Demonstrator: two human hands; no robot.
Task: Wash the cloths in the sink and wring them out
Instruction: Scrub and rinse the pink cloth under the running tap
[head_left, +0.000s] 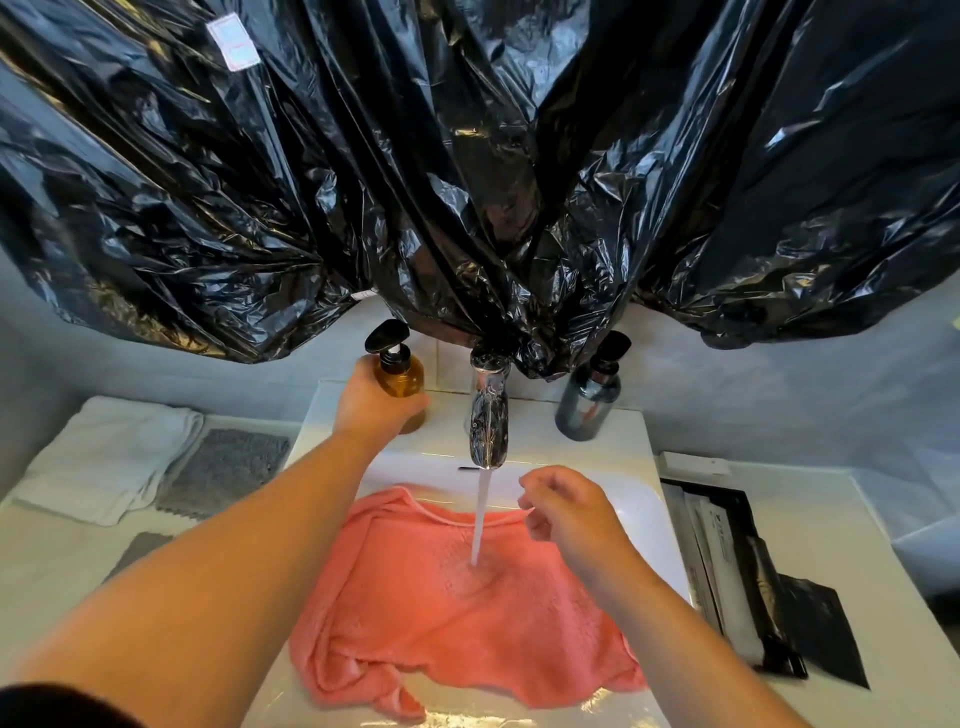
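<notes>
A pink cloth (447, 597) lies spread in the white sink (649, 519). Water runs from the chrome tap (488, 426) onto its middle. My left hand (371, 402) grips an amber pump bottle (400, 376) at the sink's back left rim. My right hand (566, 512) hovers over the cloth's far right edge with its fingers loosely curled, just right of the water stream; whether it pinches the cloth's hem I cannot tell.
A dark pump bottle (589, 402) stands right of the tap. Folded white (104, 457) and grey (223, 470) cloths lie on the counter to the left. Black and white packets (737, 571) lie on the right. Black plastic sheeting (467, 156) hangs above.
</notes>
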